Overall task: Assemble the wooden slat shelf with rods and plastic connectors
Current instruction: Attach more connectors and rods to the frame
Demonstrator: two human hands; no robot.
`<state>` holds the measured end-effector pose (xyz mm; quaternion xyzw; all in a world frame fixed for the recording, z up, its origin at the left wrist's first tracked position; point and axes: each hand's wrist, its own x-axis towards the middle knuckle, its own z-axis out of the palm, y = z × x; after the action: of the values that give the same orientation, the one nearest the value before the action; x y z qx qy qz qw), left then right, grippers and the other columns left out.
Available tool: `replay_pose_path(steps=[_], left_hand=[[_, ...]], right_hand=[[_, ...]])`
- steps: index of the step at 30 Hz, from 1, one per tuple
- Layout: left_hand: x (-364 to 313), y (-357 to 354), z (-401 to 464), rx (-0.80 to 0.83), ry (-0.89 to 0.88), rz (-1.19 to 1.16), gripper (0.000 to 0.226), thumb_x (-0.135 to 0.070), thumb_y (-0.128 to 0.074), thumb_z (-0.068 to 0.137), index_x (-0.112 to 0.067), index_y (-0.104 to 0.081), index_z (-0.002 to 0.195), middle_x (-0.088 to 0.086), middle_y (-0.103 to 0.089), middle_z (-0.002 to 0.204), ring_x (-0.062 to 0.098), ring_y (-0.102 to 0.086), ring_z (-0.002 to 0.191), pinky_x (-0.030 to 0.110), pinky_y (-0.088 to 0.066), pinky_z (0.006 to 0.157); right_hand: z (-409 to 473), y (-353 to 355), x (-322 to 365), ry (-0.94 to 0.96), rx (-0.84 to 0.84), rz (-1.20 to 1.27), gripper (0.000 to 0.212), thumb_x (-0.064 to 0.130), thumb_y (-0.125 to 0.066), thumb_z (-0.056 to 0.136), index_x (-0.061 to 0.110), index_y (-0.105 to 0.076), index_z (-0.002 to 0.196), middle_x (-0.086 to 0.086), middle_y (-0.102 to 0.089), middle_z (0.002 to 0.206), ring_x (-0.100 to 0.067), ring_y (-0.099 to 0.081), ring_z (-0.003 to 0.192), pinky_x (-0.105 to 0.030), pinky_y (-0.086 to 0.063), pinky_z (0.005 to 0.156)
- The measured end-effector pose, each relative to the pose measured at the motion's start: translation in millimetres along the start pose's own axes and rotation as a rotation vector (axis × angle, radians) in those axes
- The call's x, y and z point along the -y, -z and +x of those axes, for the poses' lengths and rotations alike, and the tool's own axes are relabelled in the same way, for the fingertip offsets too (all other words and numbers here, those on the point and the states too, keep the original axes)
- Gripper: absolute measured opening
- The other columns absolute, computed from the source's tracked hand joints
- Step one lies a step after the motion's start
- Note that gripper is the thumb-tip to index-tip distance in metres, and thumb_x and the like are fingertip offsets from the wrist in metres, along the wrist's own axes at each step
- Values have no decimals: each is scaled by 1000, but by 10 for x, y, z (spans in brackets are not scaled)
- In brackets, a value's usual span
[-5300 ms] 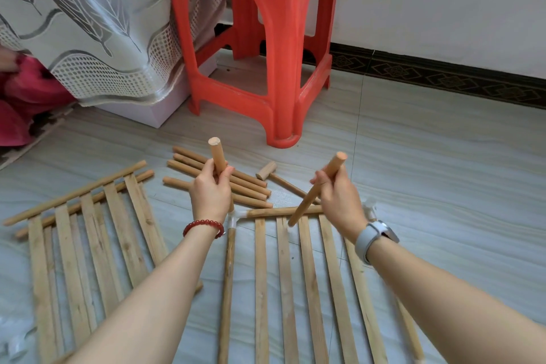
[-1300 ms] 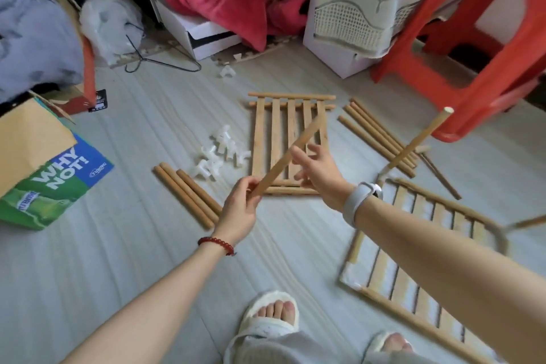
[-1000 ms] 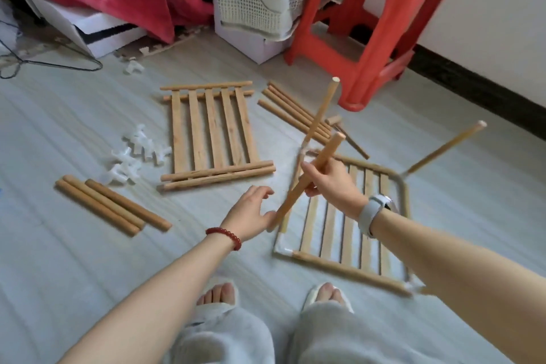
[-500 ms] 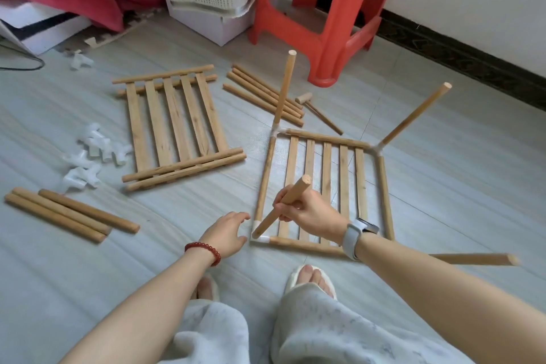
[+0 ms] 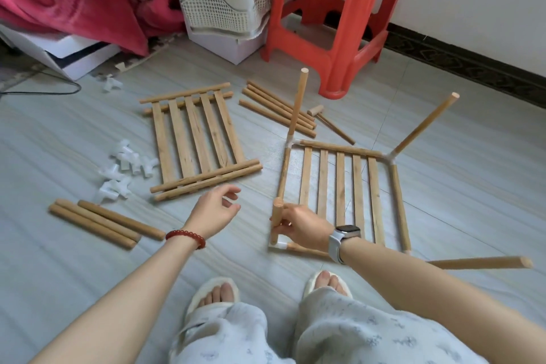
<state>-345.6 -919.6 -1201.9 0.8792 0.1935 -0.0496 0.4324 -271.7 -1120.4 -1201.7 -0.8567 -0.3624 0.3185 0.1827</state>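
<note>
Nearest the camera, two slippered feet (image 5: 217, 294) stand on the tiled floor (image 5: 443, 186). Just beyond them the right hand (image 5: 304, 229), with a smartwatch (image 5: 339, 241) on its wrist, has its fingers (image 5: 283, 226) wrapped round a short upright rod (image 5: 276, 220) whose lower end meets the white corner connector (image 5: 280, 245) at the near-left corner of the slat shelf frame (image 5: 342, 195); whether the rod is fully seated is hard to tell. The left hand (image 5: 214, 210), above a red bead bracelet (image 5: 186, 237), hovers over the floor beside it, fingers loosely spread and holding nothing. The frame lies flat, with rods already rising from its other three corners. To the left lie three loose rods (image 5: 103, 221), then a heap of white plastic connectors (image 5: 124, 168). Further off lies a second slat panel (image 5: 198, 139), with a bundle of rods (image 5: 277, 109) and a small wooden mallet (image 5: 328, 122) to its right. Behind stands a red plastic stool (image 5: 334, 15).
</note>
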Motion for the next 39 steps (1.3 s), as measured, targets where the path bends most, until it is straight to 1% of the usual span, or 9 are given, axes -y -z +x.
replay_pose_path(steps=[6,11,14,17,19,24,27,33,39], left_hand=[[-701,175,-322,268,-246,-77,46,-20,-74,79,-30,-56,120,-10,-57,106,4,-59,74,11,-43,68],[-850,-20,-329,251,-362,275,8,-27,-63,89,-21,-63,94,-6,-63,86,10,-58,81,23,-43,72],[-850,-126,-326,218,-316,328,5,-25,-58,92,-21,-57,89,-3,-63,81,15,-57,80,26,-42,68],[-901,-140,-277,185,-302,373,4,-23,-56,93,-19,-56,92,-4,-63,85,17,-56,81,29,-42,69],[-944,-128,-225,176,-296,400,4,-22,-57,92,-19,-55,91,-3,-63,84,19,-58,84,31,-44,71],[-1034,-175,-169,116,-268,372,9,-15,-56,92,-16,-50,87,5,-64,87,24,-59,86,34,-47,73],[-1062,-229,-115,44,-267,416,4,-14,-53,94,-11,-50,95,9,-65,90,28,-59,85,35,-45,70],[-1098,-385,-105,-105,-262,319,22,-27,-36,101,-8,-43,92,10,-57,74,31,-56,70,37,-41,58],[-965,-470,1,-241,-238,198,35,-34,-28,100,-5,-45,92,23,-65,85,39,-63,78,51,-53,65]], right_hand=[[-137,208,148,-90,31,46,30,27,-59,91,6,-66,112,-11,-67,107,-24,-61,97,-33,-48,85],[-613,525,-129,-263,-174,50,35,25,-49,97,12,-55,129,-4,-61,126,-17,-58,111,-29,-47,95],[-1055,658,-476,-464,-358,-210,30,25,-39,98,19,-60,119,-1,-62,121,-20,-56,110,-37,-42,97],[-1547,764,-765,-752,-312,-572,27,18,-37,92,20,-60,107,-1,-58,114,-23,-45,114,-49,-23,105],[-1824,785,-898,-908,-279,-636,27,16,-39,88,21,-59,105,-1,-54,114,-23,-42,114,-49,-22,102],[-2082,752,-1105,-1001,-456,-326,27,10,-40,91,10,-56,114,-10,-51,121,-29,-42,114,-34,-37,81],[-2034,706,-1142,-901,-778,52,36,-1,-36,91,2,-54,122,-17,-49,125,-33,-39,120,-34,-35,91],[-1990,572,-1210,-786,-1217,289,30,-7,-36,90,-5,-58,111,-21,-54,116,-35,-50,109,-29,-34,88],[-1876,562,-1294,-879,-1251,250,26,-1,-38,92,-2,-64,96,-16,-59,108,-35,-55,91,-26,-25,68]])
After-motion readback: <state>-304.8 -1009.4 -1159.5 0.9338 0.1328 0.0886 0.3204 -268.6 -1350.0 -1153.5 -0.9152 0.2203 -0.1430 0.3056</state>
